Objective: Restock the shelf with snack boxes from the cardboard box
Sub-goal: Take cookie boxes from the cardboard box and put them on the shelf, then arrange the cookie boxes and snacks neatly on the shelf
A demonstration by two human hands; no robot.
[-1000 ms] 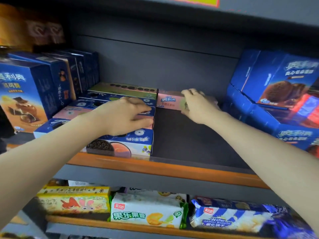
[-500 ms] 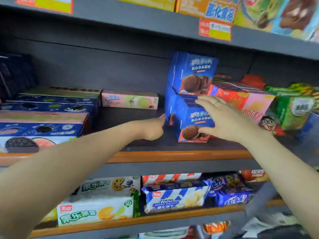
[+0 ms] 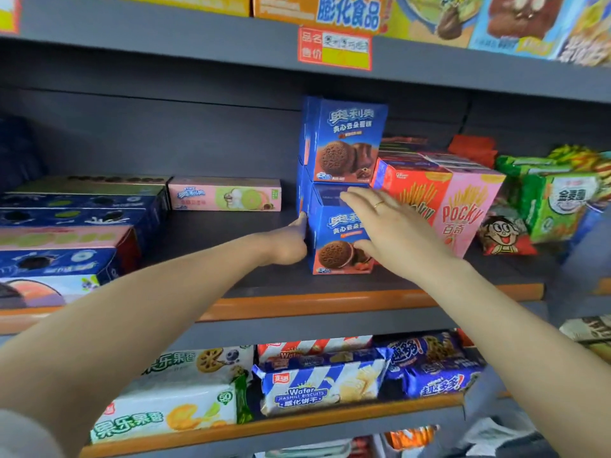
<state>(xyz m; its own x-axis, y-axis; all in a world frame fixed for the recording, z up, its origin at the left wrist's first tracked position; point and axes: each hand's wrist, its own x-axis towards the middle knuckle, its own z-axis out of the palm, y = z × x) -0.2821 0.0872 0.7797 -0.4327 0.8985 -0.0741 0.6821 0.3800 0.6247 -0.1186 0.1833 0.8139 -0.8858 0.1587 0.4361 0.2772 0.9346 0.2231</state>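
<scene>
Both arms reach up from the bottom corners of the frame to the middle shelf [image 3: 330, 302], which has an orange front lip, and they meet at a blue snack box [image 3: 334, 226] standing upright just right of centre. The right hand [image 3: 393, 233] lies flat across the front and top edge of that box, fingers straight and spread a little, with a thin ring on one finger. The left hand [image 3: 291, 244] presses against the box's left side; from here I can only see its back and the thumb, so how the fingers lie is hard to make out, though they seem laid flat against the cardboard and not wrapped round it. A second blue box [image 3: 345, 140] of the same kind sits directly on top of the first, set further back, and neither hand touches it. Just to the right, touching the stack, stand red and pink Pocky boxes [image 3: 463, 206], and beyond them green packets [image 3: 555, 203] at the right edge of the frame. At centre left a pink flat box [image 3: 224, 195] lies against the back wall, with a bare patch of shelf between it and the hands. Flat blue and pink boxes [image 3: 66, 233] are piled at the left edge. On the lower shelf sit wafer packets [image 3: 317, 388]. A red and yellow price tag [image 3: 334, 49] hangs on the upper shelf's edge.
</scene>
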